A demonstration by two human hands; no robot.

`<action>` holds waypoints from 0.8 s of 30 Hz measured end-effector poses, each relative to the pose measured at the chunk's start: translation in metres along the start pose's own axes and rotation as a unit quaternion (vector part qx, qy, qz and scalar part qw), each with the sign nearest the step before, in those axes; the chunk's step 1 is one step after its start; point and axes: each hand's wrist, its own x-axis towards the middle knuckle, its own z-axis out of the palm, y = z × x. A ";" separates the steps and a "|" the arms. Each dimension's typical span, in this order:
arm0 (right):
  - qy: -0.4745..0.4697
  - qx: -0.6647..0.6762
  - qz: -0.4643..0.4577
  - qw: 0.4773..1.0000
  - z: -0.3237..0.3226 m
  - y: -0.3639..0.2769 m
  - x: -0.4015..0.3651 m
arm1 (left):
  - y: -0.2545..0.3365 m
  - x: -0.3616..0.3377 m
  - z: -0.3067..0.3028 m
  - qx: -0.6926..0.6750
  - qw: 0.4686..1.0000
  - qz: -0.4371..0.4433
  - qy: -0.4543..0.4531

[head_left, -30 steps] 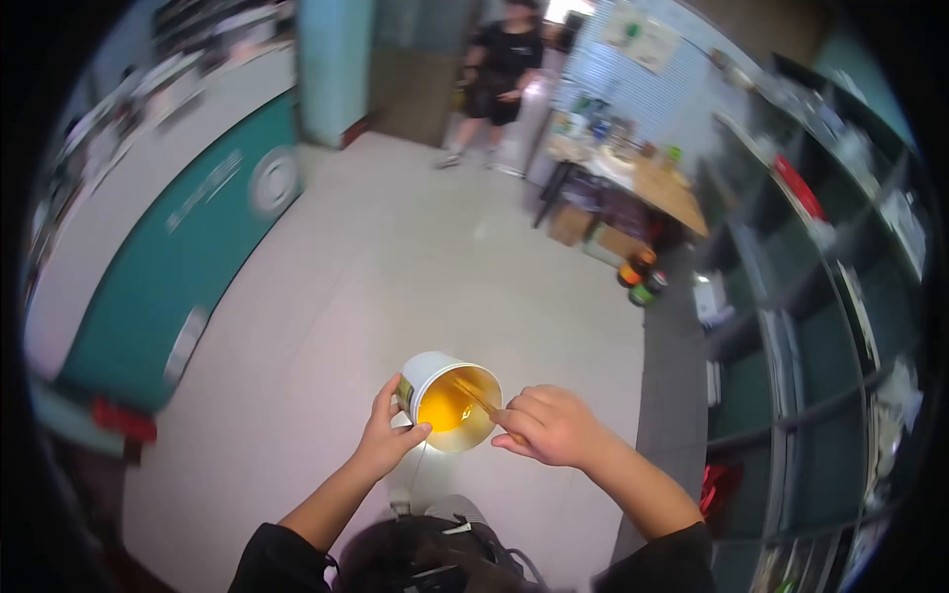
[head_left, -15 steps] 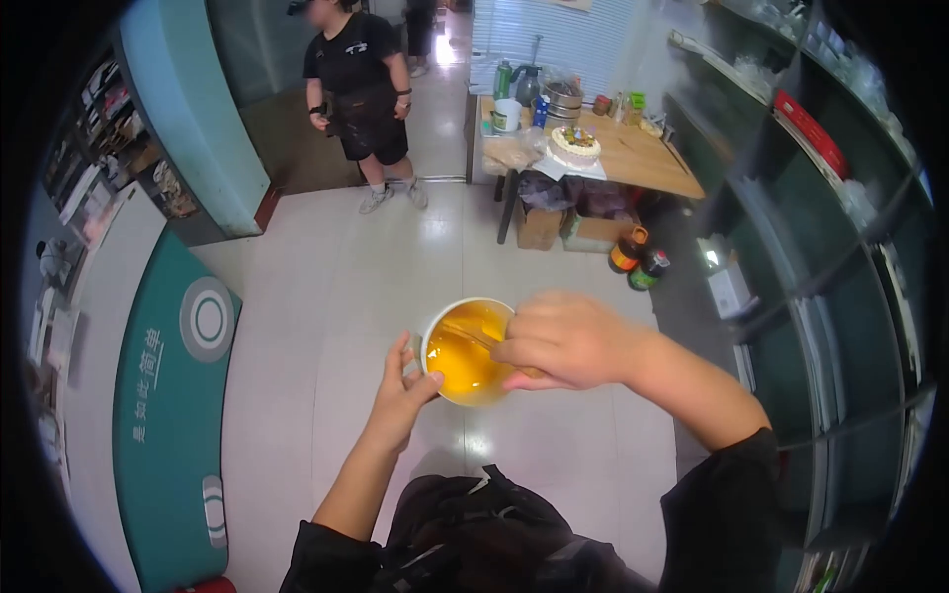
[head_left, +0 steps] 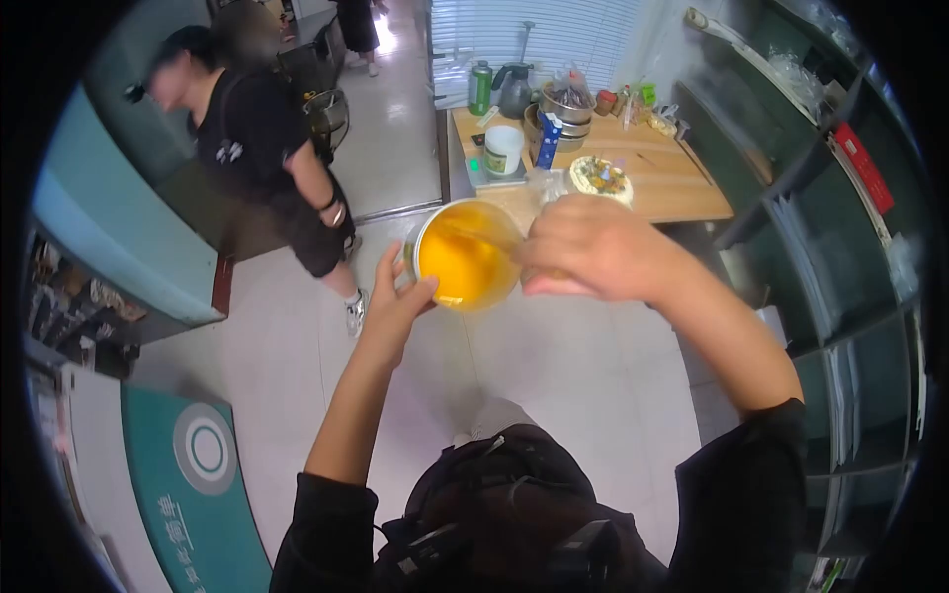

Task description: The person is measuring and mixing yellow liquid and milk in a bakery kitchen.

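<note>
My left hand (head_left: 397, 301) grips a white round cup (head_left: 415, 247) from its left side, fingers behind the wall and thumb at the front rim. Inside lies an orange-yellow liquid (head_left: 460, 262) that looks like beaten egg. The cup is held in the air above the floor and tilts slightly. Closed above its right edge, my right hand (head_left: 598, 249) holds a thin wooden stick (head_left: 494, 237) that reaches into the cup. Motion blurs the stick, so its exact kind and its tip cannot be made out.
Ahead is a wooden table (head_left: 682, 193) with a decorated cake (head_left: 601, 178), a white tub (head_left: 503, 150), a blue carton (head_left: 546, 140) and a green bottle (head_left: 480, 89). A person (head_left: 262, 148) stands at left. Shelves (head_left: 860, 326) line the right; a green counter (head_left: 188, 504) stands lower left.
My view has shifted towards the table, and the hands and cup sit higher in it. The stick has moved within the cup. The person at left has turned and stepped nearer.
</note>
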 end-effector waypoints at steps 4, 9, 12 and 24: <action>-0.028 -0.045 0.059 0.997 0.013 0.125 0.030 | 0.025 0.175 -0.012 -0.006 0.997 -0.003 -0.074; -0.023 -0.079 0.067 0.994 0.050 0.282 0.057 | 0.031 0.382 -0.005 0.001 0.995 0.044 -0.086; 0.000 -0.074 0.122 0.990 0.081 0.368 0.056 | 0.037 0.482 0.010 0.025 0.992 0.079 -0.096; 0.002 -0.053 0.435 0.899 0.179 0.546 0.024 | -0.025 0.776 0.042 0.058 0.922 0.032 -0.381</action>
